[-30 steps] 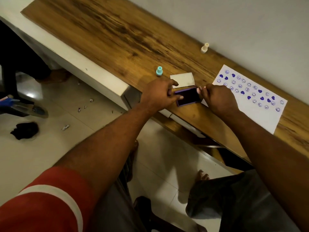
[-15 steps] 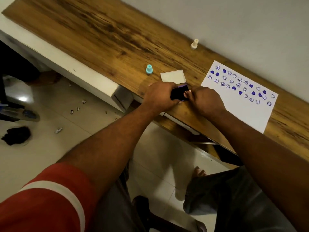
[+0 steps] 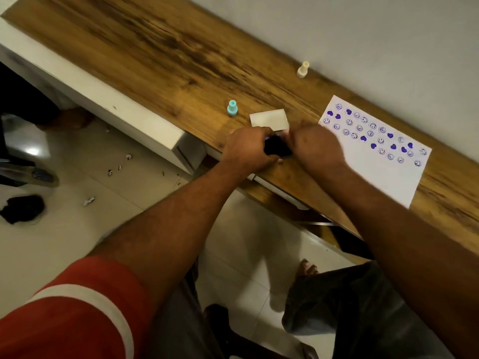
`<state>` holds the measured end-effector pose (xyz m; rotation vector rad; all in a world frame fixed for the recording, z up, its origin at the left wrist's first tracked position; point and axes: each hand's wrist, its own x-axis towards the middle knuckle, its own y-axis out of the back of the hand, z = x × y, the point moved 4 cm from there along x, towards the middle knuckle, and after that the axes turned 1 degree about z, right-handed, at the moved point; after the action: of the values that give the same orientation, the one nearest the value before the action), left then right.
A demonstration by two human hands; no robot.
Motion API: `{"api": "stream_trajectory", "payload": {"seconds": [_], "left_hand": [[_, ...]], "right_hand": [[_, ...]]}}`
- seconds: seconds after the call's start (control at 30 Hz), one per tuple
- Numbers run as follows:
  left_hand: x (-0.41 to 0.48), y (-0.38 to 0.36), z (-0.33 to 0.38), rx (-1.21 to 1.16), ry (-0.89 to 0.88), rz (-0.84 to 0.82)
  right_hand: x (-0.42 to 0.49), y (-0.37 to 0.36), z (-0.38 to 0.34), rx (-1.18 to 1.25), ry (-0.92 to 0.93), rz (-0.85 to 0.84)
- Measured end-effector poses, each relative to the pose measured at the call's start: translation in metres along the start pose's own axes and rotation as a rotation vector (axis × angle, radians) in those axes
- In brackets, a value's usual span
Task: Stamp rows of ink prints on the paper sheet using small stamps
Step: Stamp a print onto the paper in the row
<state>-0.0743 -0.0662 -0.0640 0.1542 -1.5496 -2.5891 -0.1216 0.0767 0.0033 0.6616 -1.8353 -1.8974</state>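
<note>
1. A wooden desk point(image 3: 155, 55) runs along a pale wall.
2. Near its front edge, the left hand point(image 3: 246, 151) and right hand point(image 3: 316, 149) curl their fingers round a dark ink pad point(image 3: 276, 147) held between them.
3. A white lid point(image 3: 269, 119) lies just behind the pad, and a teal stamp point(image 3: 232, 108) stands left of it.
4. The paper sheet point(image 3: 383, 172), printed with purple rows, lies to the right; a cream stamp point(image 3: 303, 69) stands by the wall.

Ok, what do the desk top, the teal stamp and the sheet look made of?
Desk top: wood or wood-look laminate, low sheen, dark streaked grain.
Teal stamp: probably moulded plastic, smooth, one even colour.
Sheet: white matt paper, thin and flat, with purple ink prints.
</note>
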Motion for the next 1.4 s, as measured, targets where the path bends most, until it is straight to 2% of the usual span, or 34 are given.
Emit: {"api": "stream_trajectory", "payload": {"seconds": [0.03, 0.07, 0.2, 0.33, 0.5, 0.77, 0.9, 1.0, 1.07, 1.2, 1.4], "left_hand": [[0.0, 0.0, -0.001, -0.01, -0.002, 0.001], [-0.001, -0.001, -0.002, -0.012, 0.0, 0.005], [-0.001, -0.002, 0.0, -0.025, 0.005, 0.012], [0.003, 0.0, 0.0, -0.055, 0.041, -0.025], [0.004, -0.001, 0.001, -0.075, 0.062, -0.052], [0.003, -0.001, 0.006, 0.014, 0.045, -0.065], [0.002, 0.005, 0.014, 0.117, -0.035, -0.008], [0.0, 0.013, 0.024, 0.245, -0.111, 0.032], [-0.001, 0.018, 0.038, 0.277, -0.164, 0.065], [-0.008, 0.013, 0.086, 0.182, -0.247, 0.114], [-0.014, -0.046, 0.179, 0.016, -0.319, 0.05]], "right_hand": [[-0.01, -0.025, -0.002, -0.034, -0.009, -0.145], [-0.017, -0.04, -0.001, -0.048, -0.016, -0.193], [-0.01, -0.044, 0.002, -0.108, -0.024, -0.159], [-0.008, -0.043, -0.004, -0.113, -0.055, -0.229], [-0.008, -0.038, -0.003, -0.137, -0.069, -0.235], [-0.003, -0.045, 0.001, -0.084, -0.045, -0.249], [-0.008, -0.034, 0.014, 0.032, -0.105, -0.132], [-0.034, -0.021, 0.046, 0.227, -0.25, 0.094], [-0.064, -0.017, 0.083, 0.308, -0.322, 0.182], [-0.126, -0.021, 0.173, 0.345, -0.447, 0.176], [-0.167, -0.034, 0.257, 0.427, -0.65, 0.127]]}}
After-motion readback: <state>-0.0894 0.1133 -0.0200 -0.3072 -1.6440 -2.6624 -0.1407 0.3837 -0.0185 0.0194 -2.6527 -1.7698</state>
